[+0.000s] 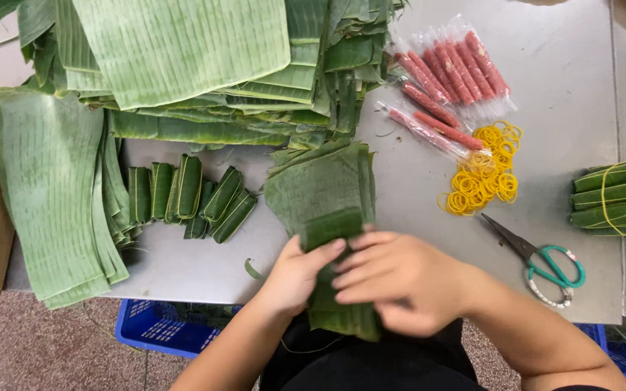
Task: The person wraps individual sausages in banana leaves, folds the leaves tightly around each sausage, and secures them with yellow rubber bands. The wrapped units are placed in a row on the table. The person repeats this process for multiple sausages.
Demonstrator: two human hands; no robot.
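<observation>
Left hand (295,275) and right hand (393,282) apparently clasp a folded banana leaf (327,232).

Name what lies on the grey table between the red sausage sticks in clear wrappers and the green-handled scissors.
In the head view, a loose heap of yellow rubber bands lies between the red sausage sticks and the green-handled scissors, on the grey table.

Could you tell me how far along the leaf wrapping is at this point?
Done: about seven wrapped bundles lie in a row, and a tied stack sits at the table's right edge. In hand: left hand and right hand fold a leaf strip. Left: packaged sausages, leaf piles, rubber bands.
</observation>
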